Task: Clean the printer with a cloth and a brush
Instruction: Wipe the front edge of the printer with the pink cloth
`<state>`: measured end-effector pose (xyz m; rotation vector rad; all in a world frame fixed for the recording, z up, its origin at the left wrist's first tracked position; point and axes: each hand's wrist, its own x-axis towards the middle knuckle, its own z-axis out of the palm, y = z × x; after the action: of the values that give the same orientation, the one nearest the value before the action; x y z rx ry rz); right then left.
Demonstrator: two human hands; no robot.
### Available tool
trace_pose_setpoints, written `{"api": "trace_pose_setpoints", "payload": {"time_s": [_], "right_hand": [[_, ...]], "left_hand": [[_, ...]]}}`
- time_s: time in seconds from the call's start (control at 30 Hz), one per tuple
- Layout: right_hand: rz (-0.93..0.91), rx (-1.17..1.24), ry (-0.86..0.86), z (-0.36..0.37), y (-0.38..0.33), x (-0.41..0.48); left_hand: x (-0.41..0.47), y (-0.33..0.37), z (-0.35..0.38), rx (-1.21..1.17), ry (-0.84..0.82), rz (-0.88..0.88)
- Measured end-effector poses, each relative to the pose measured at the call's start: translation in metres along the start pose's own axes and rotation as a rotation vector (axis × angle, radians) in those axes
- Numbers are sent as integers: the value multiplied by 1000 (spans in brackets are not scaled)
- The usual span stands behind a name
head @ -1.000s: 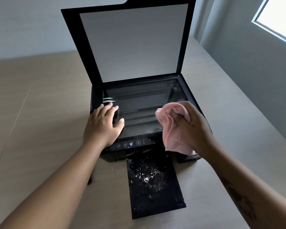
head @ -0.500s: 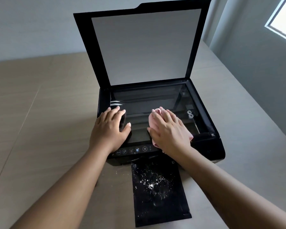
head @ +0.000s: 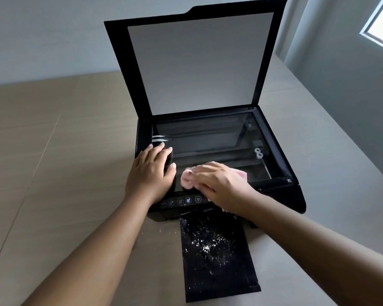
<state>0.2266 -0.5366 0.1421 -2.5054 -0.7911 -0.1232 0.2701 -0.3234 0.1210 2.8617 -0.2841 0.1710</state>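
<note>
Cleaning of a flatbed printer [head: 276,195] standing on a pale tabletop [head: 64,155]. The lid [head: 199,62] is raised nearly upright, exposing the scanner glass [head: 208,138]. The left hand [head: 150,173] lies at the front left corner of the printer, fingers fairly straight and spread, thumb set apart on the glass; something dark shows between thumb and fingers, and it cannot be told what it is. The right hand [head: 221,184], somewhat blurred, lies flat with fingers extended together, pressing a pink cloth [head: 187,180] onto the near edge of the glass, just behind the control panel [head: 181,200]. The cloth shows at the fingertips and beyond the knuckles. White specks dot the black output tray [head: 217,257] extending forward.
</note>
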Motion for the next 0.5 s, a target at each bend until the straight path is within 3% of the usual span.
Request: {"api": "trace_pose_setpoints", "payload": {"time_s": [0.1,0.2,0.27,0.37,0.5], "right_hand": [[-46,122,22,-6,-11,-25],[243,137,233,-6,4,-8],[223,58,159,1,-6,0],[138,213,25,1,-19,-10],[304,192,210,-4,-9,-10]], "left_hand": [[0,0,0,-12,14,4],[3,0,-1,-21,24,2],[2,-1,0,-22,19,6],[1,-1,0,-17,9,4],[2,-1,0,-14,17,-2]]}}
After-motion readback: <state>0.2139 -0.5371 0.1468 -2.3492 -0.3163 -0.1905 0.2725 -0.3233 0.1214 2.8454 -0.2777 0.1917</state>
